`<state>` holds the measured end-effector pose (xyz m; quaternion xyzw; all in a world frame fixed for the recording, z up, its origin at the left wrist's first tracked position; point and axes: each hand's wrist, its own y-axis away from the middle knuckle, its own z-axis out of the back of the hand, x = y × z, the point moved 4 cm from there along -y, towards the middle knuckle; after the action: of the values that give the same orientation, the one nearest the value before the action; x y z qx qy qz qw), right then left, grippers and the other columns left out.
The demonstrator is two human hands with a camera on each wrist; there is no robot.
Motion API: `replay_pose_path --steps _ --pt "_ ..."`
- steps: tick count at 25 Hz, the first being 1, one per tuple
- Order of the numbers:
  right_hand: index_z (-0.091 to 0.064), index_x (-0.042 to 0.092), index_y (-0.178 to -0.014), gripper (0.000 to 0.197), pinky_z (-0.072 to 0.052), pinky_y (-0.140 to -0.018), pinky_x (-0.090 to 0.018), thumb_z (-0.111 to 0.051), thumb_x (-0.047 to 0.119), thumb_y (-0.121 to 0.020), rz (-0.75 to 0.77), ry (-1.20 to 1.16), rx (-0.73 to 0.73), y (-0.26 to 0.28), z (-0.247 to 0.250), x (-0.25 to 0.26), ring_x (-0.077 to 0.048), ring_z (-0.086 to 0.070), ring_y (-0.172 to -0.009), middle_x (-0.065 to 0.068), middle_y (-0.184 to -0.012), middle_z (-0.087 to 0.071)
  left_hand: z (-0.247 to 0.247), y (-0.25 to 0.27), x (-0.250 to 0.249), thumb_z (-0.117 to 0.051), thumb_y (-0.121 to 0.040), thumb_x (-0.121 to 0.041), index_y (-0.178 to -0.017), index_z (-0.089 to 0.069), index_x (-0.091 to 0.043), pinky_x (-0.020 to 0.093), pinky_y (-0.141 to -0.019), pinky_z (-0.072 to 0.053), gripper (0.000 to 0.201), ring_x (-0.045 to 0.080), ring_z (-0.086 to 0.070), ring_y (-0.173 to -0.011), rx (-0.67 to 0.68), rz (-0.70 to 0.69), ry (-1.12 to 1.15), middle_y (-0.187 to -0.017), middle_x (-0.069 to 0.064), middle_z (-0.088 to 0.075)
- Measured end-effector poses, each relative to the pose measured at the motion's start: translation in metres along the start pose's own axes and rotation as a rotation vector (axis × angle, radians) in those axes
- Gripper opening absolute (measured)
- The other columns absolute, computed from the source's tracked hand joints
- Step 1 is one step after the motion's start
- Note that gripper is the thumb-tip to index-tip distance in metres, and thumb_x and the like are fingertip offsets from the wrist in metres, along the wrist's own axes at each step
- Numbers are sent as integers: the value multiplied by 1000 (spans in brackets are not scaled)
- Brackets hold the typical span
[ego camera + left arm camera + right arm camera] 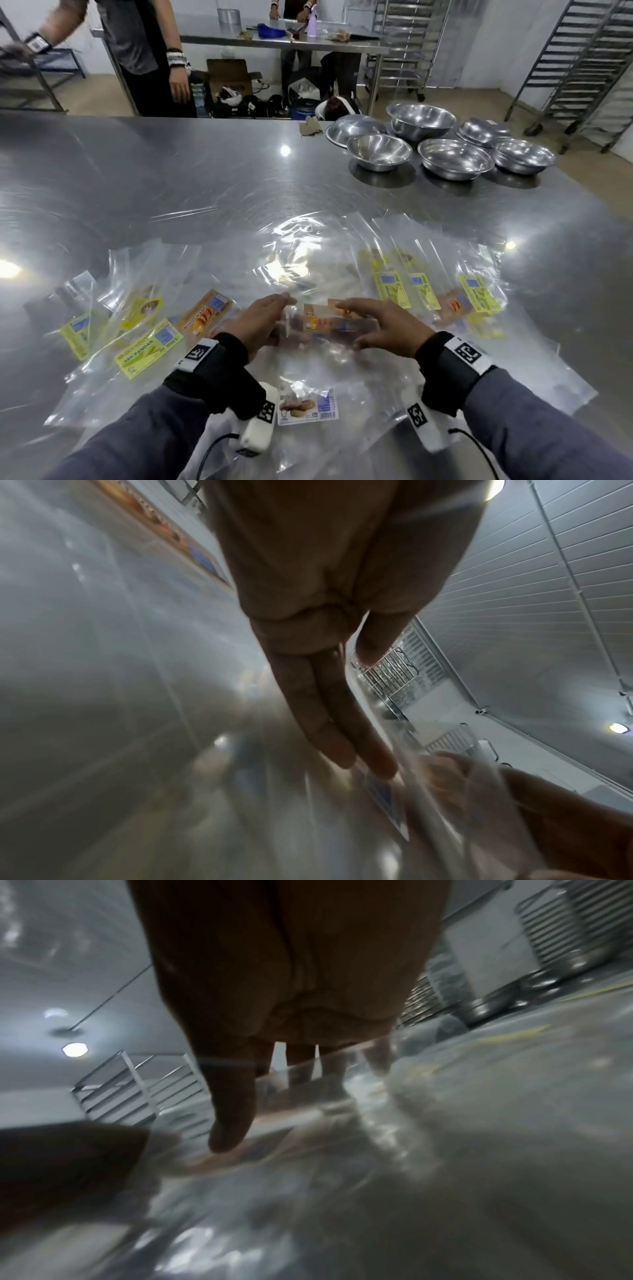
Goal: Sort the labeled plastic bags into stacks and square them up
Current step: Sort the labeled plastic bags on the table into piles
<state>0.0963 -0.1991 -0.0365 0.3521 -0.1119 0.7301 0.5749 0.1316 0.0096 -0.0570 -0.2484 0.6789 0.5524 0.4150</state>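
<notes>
A: Where's the stack?
B: The clear plastic bags with orange biscuit labels (330, 320) lie on the steel counter (171, 178), between the left hand (263, 320) and right hand (383, 325), both flat with straight fingers pressing the edges.
A: Risk?
B: Slick film. Pushing unevenly could fan them into the yellow-labelled bags (397, 289) nearby.

Grey long sleeves (534, 431) on both arms. Black wrist bands (445, 366) with white square-code tags. White camera pods (258, 428) under each wrist, thin black cables trailing.
</notes>
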Motion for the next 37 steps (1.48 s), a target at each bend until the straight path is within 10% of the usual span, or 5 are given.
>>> replay_pose_path --steps 7,14,21,25,37 --pt "-40 16 -138 68 -23 -93 -3 -73 26 -79 99 -13 -152 -29 -12 39 -11 -40 -126 4 -134 -43 17 20 -7 -56 -88 2 -107 -48 -10 25 -48 -52 24 20 -65 -61 -43 -172 -36 -85 13 -56" --pt "-64 21 -107 29 -38 -94 -30 -54 42 -90 -140 600 36 -68 -17 29 -26 -50 -117 -5 -124 -55 159 81 5 -40 -93 9 -114 -44 -11 28 -48 -56 29 14 -65 -49 -487 -279 88 -88 11 -57" --pt "-55 9 -123 56 -38 -90 -24 -67 43 -81 -61 289 -11 -120 -54 132 -22 -51 -117 -8 -127 -56 227 107 64 -44 -90 9 -115 -46 -7 33 -65 -48 29 31 -58 -77 -692 -137 115 -104 24 -59" --pt "-39 7 -133 94 -38 -101 -38 -75 60 -63 -219 435 -29 -151 -93 143 -29 -40 -125 -11 -133 -42 235 107 77 -41 -89 13 -115 -44 -8 13 -31 -30 34 18 -39 -55 -680 -100 61 -90 14 -55" --pt "-45 10 -97 41 -35 -53 -21 -78 15 -72 -233 10 -116 -178 -48 141 -20 -50 -80 -3 -90 -50 246 96 72 -39 -90 13 -121 -43 -8 39 -64 -52 37 31 -62 -73 -558 -145 185 -109 25 -61"
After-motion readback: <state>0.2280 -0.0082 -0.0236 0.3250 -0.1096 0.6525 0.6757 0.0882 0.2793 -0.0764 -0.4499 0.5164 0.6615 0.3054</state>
